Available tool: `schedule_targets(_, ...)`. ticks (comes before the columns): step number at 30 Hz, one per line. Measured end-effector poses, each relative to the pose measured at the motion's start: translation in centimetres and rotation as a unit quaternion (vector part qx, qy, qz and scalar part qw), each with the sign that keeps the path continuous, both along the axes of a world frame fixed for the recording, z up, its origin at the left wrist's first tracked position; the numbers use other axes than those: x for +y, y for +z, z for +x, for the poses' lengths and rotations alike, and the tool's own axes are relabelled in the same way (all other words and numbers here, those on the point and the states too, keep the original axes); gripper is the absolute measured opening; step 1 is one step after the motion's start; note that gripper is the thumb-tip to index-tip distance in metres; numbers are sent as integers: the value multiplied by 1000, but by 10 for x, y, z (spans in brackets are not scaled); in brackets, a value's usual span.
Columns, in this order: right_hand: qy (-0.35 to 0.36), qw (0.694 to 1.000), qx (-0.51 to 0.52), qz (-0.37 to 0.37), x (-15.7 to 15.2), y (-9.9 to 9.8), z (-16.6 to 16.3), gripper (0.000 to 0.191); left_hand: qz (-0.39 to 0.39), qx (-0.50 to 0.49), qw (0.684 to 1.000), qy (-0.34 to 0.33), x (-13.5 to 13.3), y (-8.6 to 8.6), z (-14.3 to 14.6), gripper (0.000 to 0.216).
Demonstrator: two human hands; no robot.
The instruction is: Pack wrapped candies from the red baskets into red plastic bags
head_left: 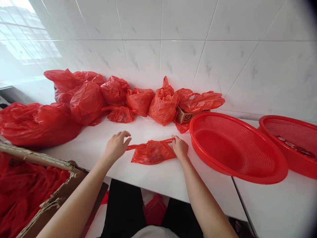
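Tiled wall [183,62]: pale with grey veining, behind the whole back edge of the desk [89,142].
Desk top: white and smooth; a dark seam meets its front edge toward the right.
Open carton [78,178]: torn along the rim, packed with red plastic, blocking the view of the desk's front left corner.
Near basket [220,145]: red, perforated, on the right side, just beside the right forearm.
Second basket [304,167]: red, farther right, its contents too small to tell.
Filled bags [86,102]: red, lined along the back edge and crowding the left end.
SF box [184,117]: brown, near the back edge, red plastic draped over it.
Small bag [153,153]: red, lying between both hands toward the front edge, handles stretched sideways.
Right hand [180,147]: curled, pinching the right handle's end.
Left hand [117,143]: loosely spread, thumb apart from the fingers, beside the left handle; I cannot tell whether they touch.
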State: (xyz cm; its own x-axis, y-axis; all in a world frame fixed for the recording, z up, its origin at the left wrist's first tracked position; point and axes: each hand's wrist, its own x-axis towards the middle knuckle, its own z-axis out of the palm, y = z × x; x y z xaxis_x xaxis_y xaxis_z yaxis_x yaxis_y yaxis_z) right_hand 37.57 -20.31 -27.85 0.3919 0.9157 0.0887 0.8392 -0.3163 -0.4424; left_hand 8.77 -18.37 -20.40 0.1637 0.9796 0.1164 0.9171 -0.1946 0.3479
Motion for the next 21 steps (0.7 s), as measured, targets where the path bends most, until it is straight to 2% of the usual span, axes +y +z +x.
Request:
schedule_targets(3, 7, 999, 30, 22, -1, -2, 3, 42, 31, -5, 995, -92, 0, 11, 45, 31)
schedule_targets(6, 23, 996, 68, 49, -2, -4, 7, 40, -9, 13, 985, -170, 1, 4, 82, 30)
schedule_targets(8, 37, 992, 97, 70, -3, -6, 10, 40, -53, 29, 979, -193, 5, -3, 93, 28)
schedule_targets(10, 54, 986, 130, 92, -5, -8, 13, 40, -94, 35, 973, -206, 8, -4, 92, 18)
schedule_targets(12, 81, 976, 169, 113, -5, -10, 16, 41, -124, 23, 968, -216, 9, 4, 80, 15)
schedule_targets(14, 116, 962, 211, 128, -4, -12, 18, 43, -142, -4, 966, -216, 7, 23, 62, 18)
schedule_targets(18, 162, 941, 267, 132, 0, -19, 20, 51, -152, -70, 969, -182, -5, 79, 6, 27)
schedule_targets(20, 165, 939, 273, 130, 1, -22, 22, 48, -145, -139, 971, -128, -15, 110, -31, 33)
schedule_targets(21, 164, 940, 272, 129, 1, -24, 23, 45, -131, -211, 966, -78, -22, 124, -52, 35)
